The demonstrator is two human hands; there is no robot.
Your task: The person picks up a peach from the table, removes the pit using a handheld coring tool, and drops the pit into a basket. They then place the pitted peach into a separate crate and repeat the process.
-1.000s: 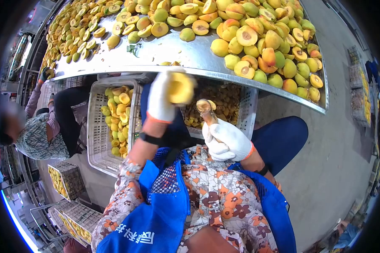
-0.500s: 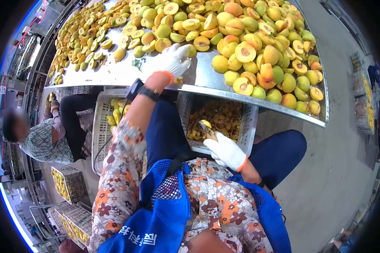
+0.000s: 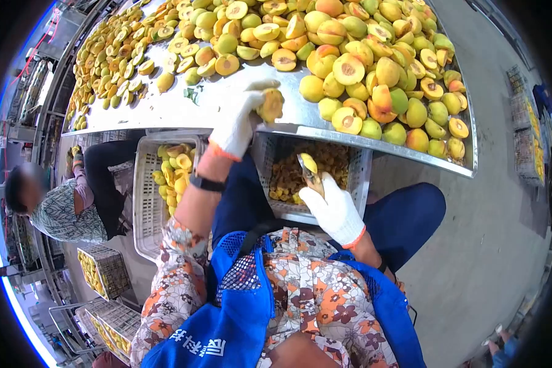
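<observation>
My left hand point(image 3: 234, 122), in a white glove with an orange cuff, grips a yellow peach piece point(image 3: 270, 105) with a ragged outline, just above the table's front edge. In my gloved right hand point(image 3: 336, 211) is a pitting tool point(image 3: 306, 168) with a metal end and a brownish handle. A yellow bit of fruit point(image 3: 310, 162) shows at its metal end. That hand is over the crate of yellow-brown fruit scraps point(image 3: 288, 178) between my knees. Many whole and halved peaches point(image 3: 349, 69) lie heaped on the metal table point(image 3: 294, 98) in front of me.
A white crate point(image 3: 146, 208) with peach pieces stands by my left leg. A seated person point(image 3: 67, 205) works farther left. Crates of fruit point(image 3: 104, 273) stand on the floor behind that person, and stacked crates point(image 3: 527, 147) at the far right. The table has a raised metal rim point(image 3: 374, 147).
My left hand has drawn back from the table toward me with the peach piece, which has turned in its fingers. My right hand has risen slightly with the pitting tool.
</observation>
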